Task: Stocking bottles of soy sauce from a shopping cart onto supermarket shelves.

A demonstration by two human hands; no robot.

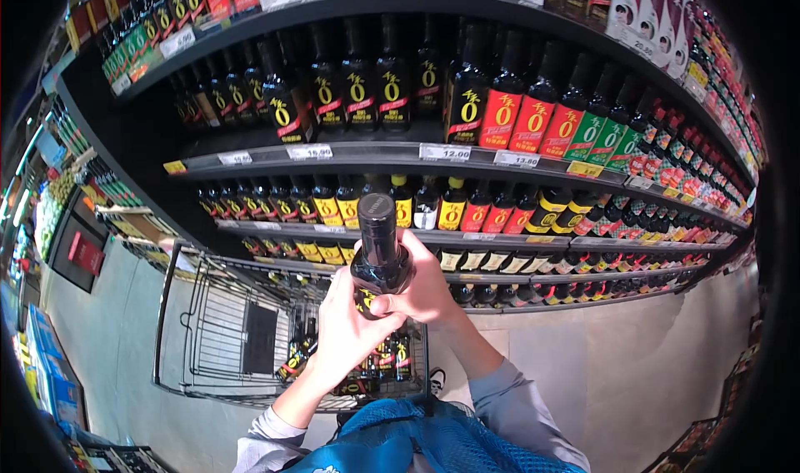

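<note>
A dark glass sauce bottle [378, 251] stands upright between my two hands, its black cap towards the camera. My left hand [353, 323] wraps the bottle's left side, and my right hand [425, 282] grips its right side, with the thumb across the front label. Below my hands, a wire shopping cart [212, 388] holds several similar dark bottles [402, 357], some upright and some lying or leaning. Beyond the held bottle is a shelf row of dark bottles with black, yellow and red labels [359, 91].
Curved-looking shelves with price-tagged edges [375, 151] fill the view ahead, packed with bottles in red, green and yellow labels [531, 123]. A produce stand [69, 235] is at the left. Blue boxes [53, 360] stand at the lower left. A shoe [437, 382] shows beside the cart.
</note>
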